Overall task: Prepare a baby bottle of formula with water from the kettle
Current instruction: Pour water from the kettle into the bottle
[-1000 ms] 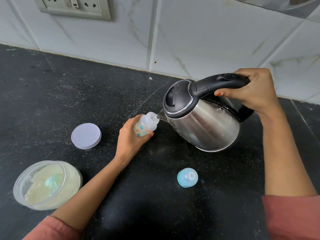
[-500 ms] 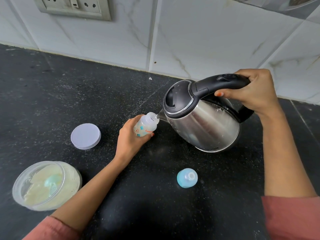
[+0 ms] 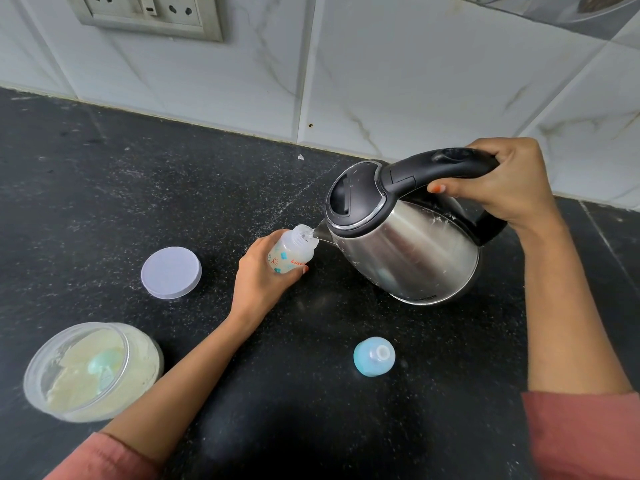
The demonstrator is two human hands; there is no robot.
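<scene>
Black speckled counter runs back to a pale marbled tile wall, with a socket plate at far left. At centre, the left hand wraps its fingers around the bottle, which leans right with its open neck up. The right hand grips the handle of the kettle, tipped so the spout meets the bottle's mouth. A milky fill shows low in the bottle; I cannot tell whether water is running. Near left sits the open formula tub with a scoop inside, its lid lying farther back. The teat cap lies near centre. Risk, as I judge it: the narrow neck makes a small target, so a steeper tilt could send hot water over the fingers or overfill.
</scene>
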